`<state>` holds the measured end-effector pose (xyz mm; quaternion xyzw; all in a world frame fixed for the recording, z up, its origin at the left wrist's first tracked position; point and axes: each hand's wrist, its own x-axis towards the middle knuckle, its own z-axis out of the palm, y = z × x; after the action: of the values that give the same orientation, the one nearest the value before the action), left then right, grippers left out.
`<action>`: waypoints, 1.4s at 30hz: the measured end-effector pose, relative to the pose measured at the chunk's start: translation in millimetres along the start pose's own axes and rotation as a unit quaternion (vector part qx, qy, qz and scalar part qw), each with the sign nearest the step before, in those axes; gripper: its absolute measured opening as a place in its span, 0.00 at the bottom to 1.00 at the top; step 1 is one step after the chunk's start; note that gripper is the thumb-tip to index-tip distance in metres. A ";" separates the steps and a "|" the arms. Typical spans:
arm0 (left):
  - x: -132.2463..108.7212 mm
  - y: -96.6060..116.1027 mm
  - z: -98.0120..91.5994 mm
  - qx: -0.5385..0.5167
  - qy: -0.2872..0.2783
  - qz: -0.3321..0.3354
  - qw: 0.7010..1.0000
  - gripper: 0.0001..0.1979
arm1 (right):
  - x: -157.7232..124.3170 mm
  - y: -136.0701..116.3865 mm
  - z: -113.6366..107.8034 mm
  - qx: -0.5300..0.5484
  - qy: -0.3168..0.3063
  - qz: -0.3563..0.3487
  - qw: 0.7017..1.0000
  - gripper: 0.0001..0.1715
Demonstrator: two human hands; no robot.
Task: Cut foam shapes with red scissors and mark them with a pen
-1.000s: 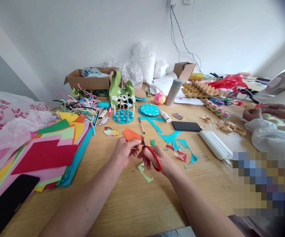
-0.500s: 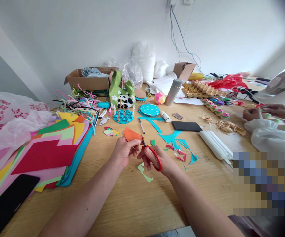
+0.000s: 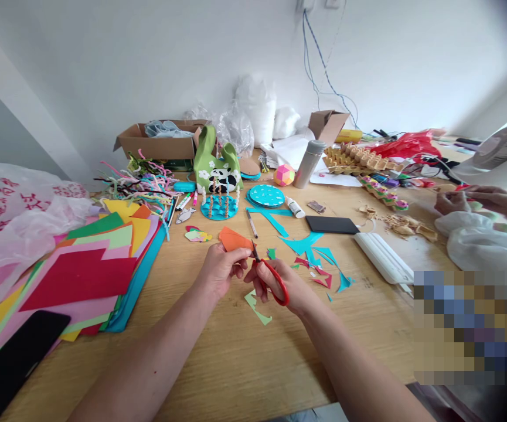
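Between thumb and fingers, my left hand [image 3: 218,268] pinches a piece of orange paper [image 3: 234,238] above the table. My right hand [image 3: 283,279] is wrapped round red-handled scissors [image 3: 279,284], whose dark blades meet the right edge of the orange paper. Under my hands lies a light green paper scrap [image 3: 257,309]. Just beyond them are small cut paper shapes [image 3: 198,235] in yellow and pink, and a pen [image 3: 252,224]. Blue paper offcuts [image 3: 308,246] and red paper scraps [image 3: 323,275] lie to the right.
At left, stacked coloured paper [image 3: 81,269] lies beside a black phone [image 3: 20,357]. Behind stand a blue disc with twisted posts [image 3: 219,207], a green panda bag [image 3: 209,164] and a grey flask [image 3: 310,164]. A power strip [image 3: 383,258] and another person's hands [image 3: 477,199] are at right.
My hands, the orange paper and the scissors stay almost exactly where they were. At the far right, the other person's hands have shifted slightly.
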<state>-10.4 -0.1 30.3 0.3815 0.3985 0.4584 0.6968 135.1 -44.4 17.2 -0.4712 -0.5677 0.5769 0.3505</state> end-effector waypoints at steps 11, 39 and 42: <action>-0.9 1.0 -0.7 -0.002 -0.003 0.000 1.000 0.09 | -0.3 2.2 0.1 0.010 0.004 0.005 1.000 0.40; 1.0 1.3 -3.8 0.025 -0.002 -0.006 1.000 0.10 | -1.5 -3.1 0.2 -0.011 0.009 0.019 1.000 0.33; 0.8 2.3 -3.9 0.035 -0.004 -0.006 0.999 0.09 | -1.2 -2.7 0.1 -0.013 0.005 0.013 1.000 0.33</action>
<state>-14.5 1.9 30.6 0.4051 0.4136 0.4386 0.6874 135.1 -45.3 20.0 -0.4866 -0.5671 0.5713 0.3394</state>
